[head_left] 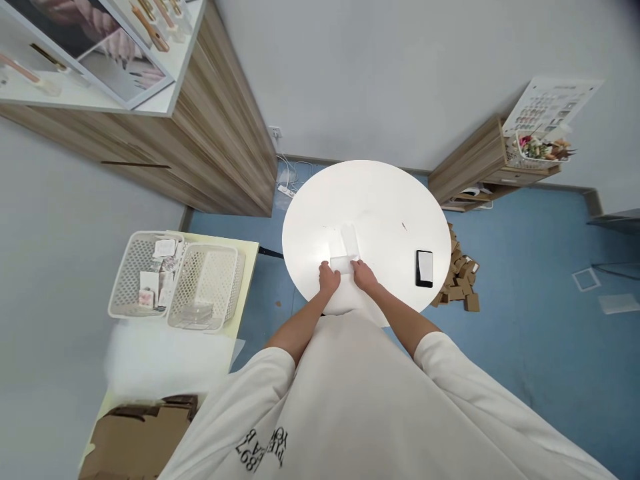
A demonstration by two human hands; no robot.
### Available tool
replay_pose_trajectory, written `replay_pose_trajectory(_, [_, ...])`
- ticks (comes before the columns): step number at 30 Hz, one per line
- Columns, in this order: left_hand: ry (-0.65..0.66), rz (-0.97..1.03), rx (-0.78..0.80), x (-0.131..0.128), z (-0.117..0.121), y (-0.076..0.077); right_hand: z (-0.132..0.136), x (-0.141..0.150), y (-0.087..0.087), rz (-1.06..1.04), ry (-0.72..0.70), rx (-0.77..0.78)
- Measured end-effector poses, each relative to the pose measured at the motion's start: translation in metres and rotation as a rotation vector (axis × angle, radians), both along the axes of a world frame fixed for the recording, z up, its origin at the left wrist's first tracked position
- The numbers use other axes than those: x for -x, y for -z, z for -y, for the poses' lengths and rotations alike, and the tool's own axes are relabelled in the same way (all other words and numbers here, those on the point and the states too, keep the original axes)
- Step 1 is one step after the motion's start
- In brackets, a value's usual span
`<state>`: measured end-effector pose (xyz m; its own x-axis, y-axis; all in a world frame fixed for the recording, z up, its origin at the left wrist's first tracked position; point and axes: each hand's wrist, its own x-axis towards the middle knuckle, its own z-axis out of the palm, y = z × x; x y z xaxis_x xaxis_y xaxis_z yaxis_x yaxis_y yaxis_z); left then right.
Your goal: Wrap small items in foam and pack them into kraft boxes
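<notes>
My left hand [329, 278] has its fingers closed at the left end of a small white wrapped piece [341, 265], which looks like foam or thin packing sheet. At the other end, my right hand [364, 275] pinches the same piece. From its upper edge a translucent white strip [351, 239] stretches away over the round white table [370, 190]. Both hands are low, close to the near part of the tabletop. Whether anything lies inside the wrap cannot be seen.
A black phone-like device [424, 269] lies at the table's right. Small brown boxes [461, 280] are heaped on the floor beyond. Left, a side table [249, 257] bears two white baskets [203, 287], white sheeting [165, 357] and an open carton [140, 440]. A wooden cabinet [225, 133] stands behind.
</notes>
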<state>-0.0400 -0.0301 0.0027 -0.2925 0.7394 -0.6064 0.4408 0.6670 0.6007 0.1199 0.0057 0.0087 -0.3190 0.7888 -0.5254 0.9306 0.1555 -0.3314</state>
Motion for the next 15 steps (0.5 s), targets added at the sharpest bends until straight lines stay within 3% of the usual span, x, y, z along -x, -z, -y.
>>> replay_pose_trajectory(6, [-0.095,0.043,0.093,0.003,-0.015,0.004,-0.007,0.006,0.003,0.007,0.032,-0.008])
replay_pose_trajectory(11, [-0.035,0.037,0.247,0.01,-0.022,0.012,-0.005,0.008,0.007,-0.001,0.049,-0.014])
replay_pose_trajectory(15, [-0.026,0.05,0.248,0.013,-0.028,0.014,-0.009,0.006,0.005,-0.038,0.084,0.012])
